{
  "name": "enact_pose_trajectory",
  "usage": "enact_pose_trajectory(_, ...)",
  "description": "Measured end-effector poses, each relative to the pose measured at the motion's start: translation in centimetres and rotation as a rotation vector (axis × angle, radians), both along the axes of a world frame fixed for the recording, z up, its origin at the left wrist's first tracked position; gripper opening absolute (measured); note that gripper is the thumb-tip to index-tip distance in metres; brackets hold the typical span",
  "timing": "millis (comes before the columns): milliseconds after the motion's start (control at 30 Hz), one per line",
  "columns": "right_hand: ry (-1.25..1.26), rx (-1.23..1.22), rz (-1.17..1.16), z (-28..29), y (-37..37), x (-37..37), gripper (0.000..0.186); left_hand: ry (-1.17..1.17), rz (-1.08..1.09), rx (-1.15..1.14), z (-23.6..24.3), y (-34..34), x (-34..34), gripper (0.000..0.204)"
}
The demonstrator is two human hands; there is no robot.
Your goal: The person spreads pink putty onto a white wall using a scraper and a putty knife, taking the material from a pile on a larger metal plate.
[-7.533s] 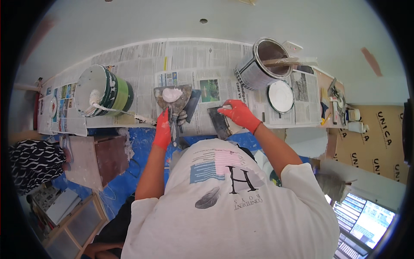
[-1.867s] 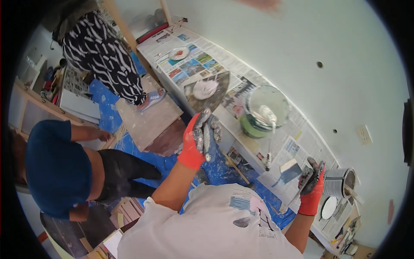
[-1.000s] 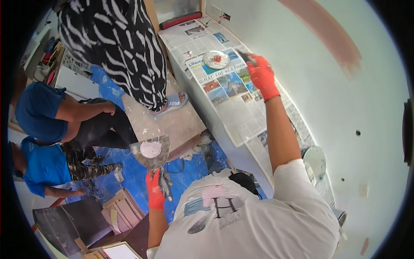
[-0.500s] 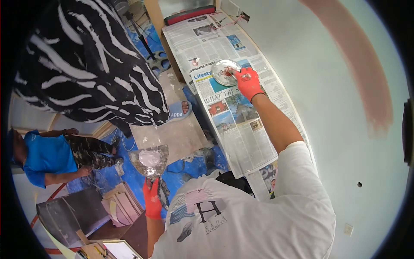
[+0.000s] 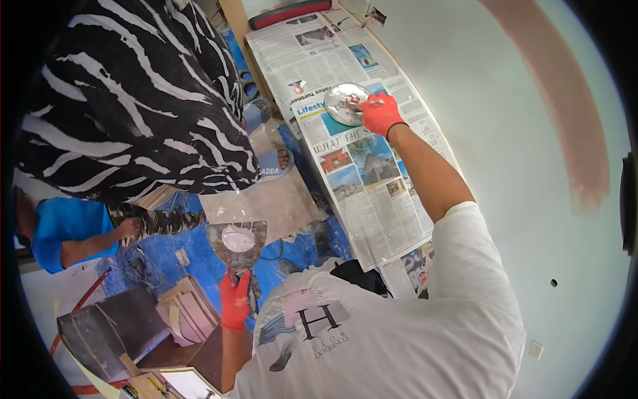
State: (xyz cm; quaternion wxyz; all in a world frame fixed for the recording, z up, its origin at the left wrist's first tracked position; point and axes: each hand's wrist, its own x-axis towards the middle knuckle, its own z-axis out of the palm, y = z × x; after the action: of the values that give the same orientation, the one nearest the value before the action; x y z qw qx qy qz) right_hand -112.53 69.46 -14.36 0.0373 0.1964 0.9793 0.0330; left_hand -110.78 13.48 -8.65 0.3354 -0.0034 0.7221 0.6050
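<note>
My left hand (image 5: 236, 299), in a red glove, grips a wide putty knife (image 5: 251, 256) held out low, with a mound of pale pink putty (image 5: 238, 238) on its blade. My right hand (image 5: 381, 114), also gloved in red, is closed on a small tool, apparently a putty knife, its end partly hidden by my fingers. That tool reaches into a round metal lid (image 5: 341, 100) holding red paste. The lid lies on the newspaper-covered bench (image 5: 365, 226) that runs away from me along the wall.
A person in patterned trousers (image 5: 133, 106) stands in sandals on a board platform (image 5: 266, 203) beside the bench. A person in blue (image 5: 70, 229) is at the left. Boards (image 5: 186, 309) lean at lower left over blue floor sheeting (image 5: 166, 253). The wall (image 5: 545, 253) rises on the right.
I have turned toward the bench's far end, away from the buckets. My right hand has moved down to the lid, while my left still holds the loaded knife. The patterned-trouser person looms larger.
</note>
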Motion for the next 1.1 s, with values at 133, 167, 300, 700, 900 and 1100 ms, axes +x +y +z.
enact_pose_trajectory(133, -0.103, -0.008, 0.007, 0.3, 0.7, -0.8, 0.026, 0.006, -0.005, 0.032, 0.6, 0.4, 0.2, 0.019)
enact_pose_trajectory(167, -0.115, -0.019, -0.002, 0.4, 1.1, -1.0, 0.027, -0.010, -0.003, 0.054, 0.7, 0.3, 0.3, 0.020)
enact_pose_trajectory(300, -0.183, -0.364, -0.191, 1.7, 4.6, -0.2, 0.030, 0.010, -0.077, 0.011, -0.7, -1.2, -0.1, 0.025)
enact_pose_trajectory(700, 0.442, -1.456, -0.153, 14.2, -10.3, 9.2, 0.036, 0.140, -0.231, 0.281, 0.9, 6.5, -2.7, 0.030)
enact_pose_trajectory(900, 0.754, -0.552, 0.284, 12.3, -24.5, 11.6, 0.039, 0.140, -0.308, 0.302, 0.3, 9.2, -3.1, 0.034)
enact_pose_trajectory(1100, 0.719, -0.324, 0.085, 10.2, -32.2, 13.5, 0.044, 0.409, -0.529, 0.318, 1.5, 9.4, -1.6, 0.030)
